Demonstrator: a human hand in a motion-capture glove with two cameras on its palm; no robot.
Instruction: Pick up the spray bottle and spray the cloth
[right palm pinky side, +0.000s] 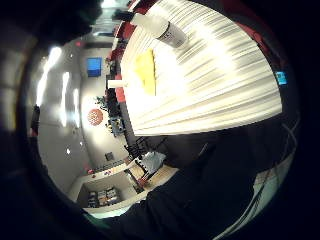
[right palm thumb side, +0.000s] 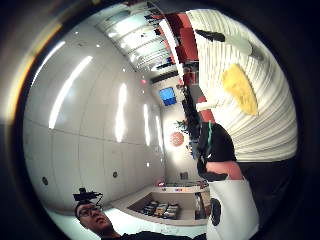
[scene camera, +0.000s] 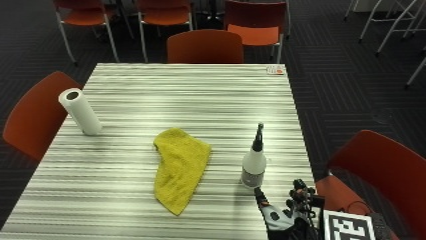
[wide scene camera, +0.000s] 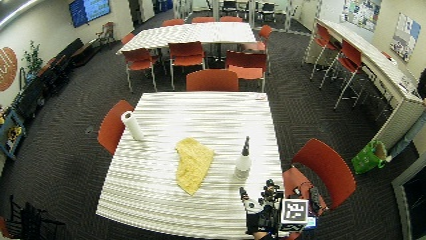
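A white spray bottle (scene camera: 253, 162) with a black nozzle stands upright on the striped table (scene camera: 200, 95), toward its near right side. To its left lies a crumpled yellow cloth (scene camera: 178, 167). My gloved right hand (scene camera: 283, 215) hovers at the table's near right corner, a short way in front of the bottle, with its fingers spread and holding nothing. Both palm views look across the tabletop at the bottle (right palm pinky side: 160, 27) (right palm thumb side: 235, 42) and the cloth (right palm pinky side: 146, 70) (right palm thumb side: 240, 90) from a distance.
A paper towel roll (scene camera: 80, 111) stands upright near the table's left edge. Red chairs surround the table: one at the left (scene camera: 33, 120), one at the far end (scene camera: 203, 47), one at the right (scene camera: 379, 165). A small card (scene camera: 275, 70) lies at the far right corner.
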